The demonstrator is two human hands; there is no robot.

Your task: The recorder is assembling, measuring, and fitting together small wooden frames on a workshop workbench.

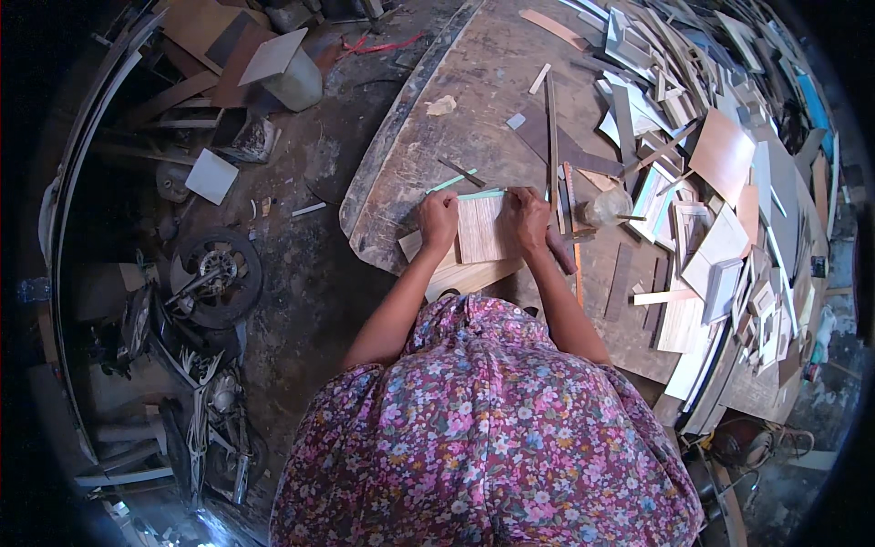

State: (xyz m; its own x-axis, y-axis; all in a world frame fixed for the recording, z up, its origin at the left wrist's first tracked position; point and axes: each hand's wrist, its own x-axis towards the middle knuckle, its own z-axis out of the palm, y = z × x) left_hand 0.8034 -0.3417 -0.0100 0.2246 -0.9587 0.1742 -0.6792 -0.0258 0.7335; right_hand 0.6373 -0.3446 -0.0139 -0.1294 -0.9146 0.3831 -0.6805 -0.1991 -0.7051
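Note:
A small wood-grain panel [488, 232] lies between my two hands at the near edge of the workbench. A thin pale-green strip [481, 194] runs along its far edge. My left hand [438, 221] is closed at the panel's far left corner, its fingertips hidden. My right hand [529, 217] is closed around the far right corner, beside the strip's end. Under the panel sit light wooden boards [476, 276]. A dark stick [458, 169] rests just beyond the left hand. Close to my right wrist lies a tool with a dark rounded handle [561, 250].
A cloudy container [606, 208] with a stick across it stands right of my hands. Long wooden strips [551, 137] lie nearby. Offcuts are heaped along the bench's right side, including a brown panel [723, 155]. On the floor at left are a wheel [214, 276] and scrap.

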